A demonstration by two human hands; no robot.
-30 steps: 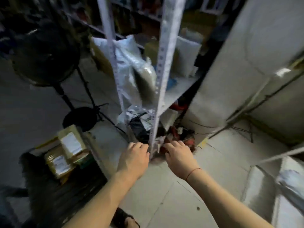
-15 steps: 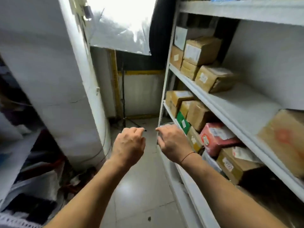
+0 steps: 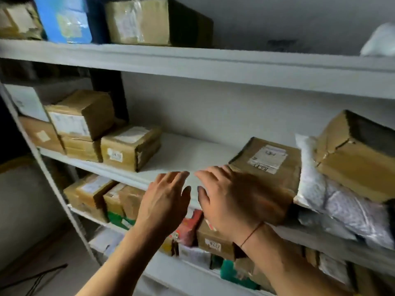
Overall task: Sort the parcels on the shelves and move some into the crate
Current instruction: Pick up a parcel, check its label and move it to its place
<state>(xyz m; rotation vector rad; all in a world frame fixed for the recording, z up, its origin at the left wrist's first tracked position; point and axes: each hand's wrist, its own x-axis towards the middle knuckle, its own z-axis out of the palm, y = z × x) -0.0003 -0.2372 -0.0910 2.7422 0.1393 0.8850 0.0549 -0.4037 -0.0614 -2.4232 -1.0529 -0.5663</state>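
Note:
I face a grey shelf unit [image 3: 192, 67] stacked with parcels. My left hand [image 3: 165, 199] and my right hand [image 3: 233, 201] are raised side by side in front of the middle shelf's edge, fingers straight and spread, holding nothing. Just beyond my right hand lies a flat brown box with a white label [image 3: 267, 161]; whether the fingertips touch it is unclear. To its right rest a grey padded mailer [image 3: 333, 195] and a larger brown box [image 3: 354, 159]. Stacked brown boxes [image 3: 85, 124] fill the shelf's left end. No crate is in view.
The top shelf carries a blue parcel [image 3: 64, 18] and a brown box [image 3: 147, 20]. The shelf below my hands holds brown boxes [image 3: 94, 193], a red packet [image 3: 190, 227] and green packets [image 3: 235, 274]. Bare shelf board [image 3: 188, 152] lies between the box groups. Floor shows at lower left.
My view has swung from the floor and aisle round to face this shelf unit. Both hands have risen to the middle shelf and their fingers have opened from a loose curl.

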